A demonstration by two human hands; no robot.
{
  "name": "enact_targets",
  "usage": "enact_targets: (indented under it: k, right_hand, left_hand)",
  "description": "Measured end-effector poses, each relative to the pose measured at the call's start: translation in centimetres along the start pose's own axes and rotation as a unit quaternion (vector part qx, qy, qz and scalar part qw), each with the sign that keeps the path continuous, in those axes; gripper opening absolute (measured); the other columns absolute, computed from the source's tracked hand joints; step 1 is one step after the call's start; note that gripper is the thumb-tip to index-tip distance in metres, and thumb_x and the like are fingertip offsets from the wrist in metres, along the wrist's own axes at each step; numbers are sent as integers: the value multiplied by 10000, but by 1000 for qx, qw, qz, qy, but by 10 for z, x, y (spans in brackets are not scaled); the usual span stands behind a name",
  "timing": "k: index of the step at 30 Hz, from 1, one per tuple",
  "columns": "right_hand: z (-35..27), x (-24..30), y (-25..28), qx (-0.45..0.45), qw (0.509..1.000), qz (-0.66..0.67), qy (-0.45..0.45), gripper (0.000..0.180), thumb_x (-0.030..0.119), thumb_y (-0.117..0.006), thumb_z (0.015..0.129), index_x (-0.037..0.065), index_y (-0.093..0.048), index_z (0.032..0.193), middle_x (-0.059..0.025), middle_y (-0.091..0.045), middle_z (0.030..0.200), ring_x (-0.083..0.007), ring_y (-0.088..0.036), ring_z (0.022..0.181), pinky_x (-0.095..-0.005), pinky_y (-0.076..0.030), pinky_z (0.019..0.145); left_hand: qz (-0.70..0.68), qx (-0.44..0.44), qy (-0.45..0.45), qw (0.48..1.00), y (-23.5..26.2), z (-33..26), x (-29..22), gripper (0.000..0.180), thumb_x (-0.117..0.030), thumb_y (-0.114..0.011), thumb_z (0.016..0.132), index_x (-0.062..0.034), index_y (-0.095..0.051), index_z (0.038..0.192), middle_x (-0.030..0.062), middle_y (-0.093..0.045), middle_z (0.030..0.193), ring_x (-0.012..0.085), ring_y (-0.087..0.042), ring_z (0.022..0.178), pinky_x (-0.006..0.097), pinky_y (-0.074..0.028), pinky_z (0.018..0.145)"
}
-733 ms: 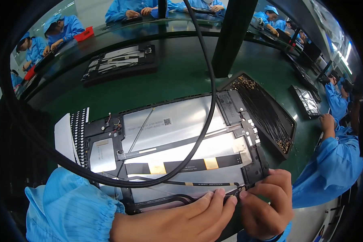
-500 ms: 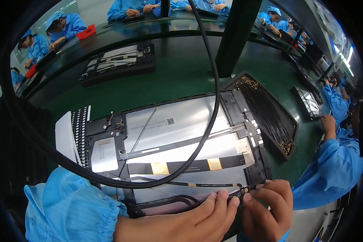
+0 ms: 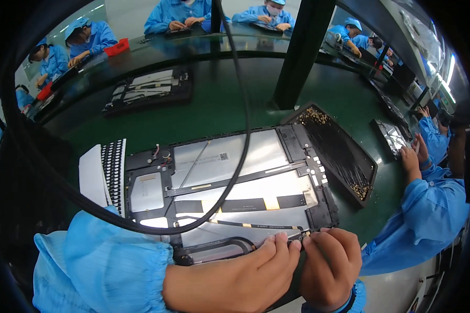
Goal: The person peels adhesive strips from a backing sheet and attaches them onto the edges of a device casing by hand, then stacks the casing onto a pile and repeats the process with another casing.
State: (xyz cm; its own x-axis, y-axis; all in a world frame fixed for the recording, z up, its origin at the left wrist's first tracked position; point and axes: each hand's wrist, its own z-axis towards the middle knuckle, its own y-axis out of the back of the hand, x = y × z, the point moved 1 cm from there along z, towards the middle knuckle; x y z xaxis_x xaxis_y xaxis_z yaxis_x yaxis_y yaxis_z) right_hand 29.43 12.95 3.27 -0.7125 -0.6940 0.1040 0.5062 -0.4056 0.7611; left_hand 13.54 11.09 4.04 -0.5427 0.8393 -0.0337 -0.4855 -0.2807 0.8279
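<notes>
An opened tablet (image 3: 261, 185) lies in front of me, its silver battery panels, black flat cables and yellow tape patches facing up. My left hand (image 3: 240, 274) reaches across the near edge, its fingers pressed together by the lower right corner. Right beside it, my right hand (image 3: 331, 266) is curled in a pinch at that same corner, thumb and index fingertip against the edge. The fingertips of both hands nearly meet. Whatever they grip is too small and covered to make out.
A thick black cable (image 3: 246, 130) loops across my view above the tablet. Right of it, a black tray (image 3: 369, 175) holds thin black wires (image 3: 331, 156) with gold ends. A white sheet (image 3: 91, 172) lies left. Another opened tablet (image 3: 149, 86), a green post (image 3: 300, 57) and a co-worker's sleeve (image 3: 420, 224) surround.
The whole view has shifted a little, and the black cable loop appears farther left. Both hands remain at the tablet's near right corner, with the fingertips still close together.
</notes>
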Motion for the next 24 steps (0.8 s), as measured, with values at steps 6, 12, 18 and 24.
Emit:
enact_targets:
  k: [6,12,18,24]
  right_hand:
    - [-19,-18,4,-93,977,157,-110,203,-40,-535,641,-47,-563,842,-151,-536,906,-271,-518,842,-330,-410,755]
    - [-21,-79,-2,-99,908,313,-260,276,95,-478,795,-33,-516,1036,-138,-497,1079,-222,-461,1009,-287,-343,855]
    - [-2,-55,-45,-51,923,306,-227,306,174,-477,829,-48,-494,1038,-159,-494,1059,-254,-466,990,-313,-326,886]
    - [16,-11,-19,-153,886,362,-247,318,210,-507,833,-62,-531,996,-142,-557,956,-195,-520,846,-278,-409,761]
  left_hand:
    - [-24,129,-39,991,38,-9,-9,306,-124,-462,778,80,-513,1000,227,-504,1062,340,-526,939,376,-440,824]
    - [-133,-62,306,940,43,-93,-26,345,-96,-617,658,-2,-553,983,169,-543,982,306,-515,944,382,-417,763]
    - [-134,-159,579,788,20,-104,21,747,-337,-588,726,68,-229,1241,252,-310,1226,339,-297,1170,394,-260,953]
    - [-207,-338,451,800,40,-90,21,862,-284,-620,666,71,-132,1282,274,-196,1297,370,-168,1226,383,-147,1009]
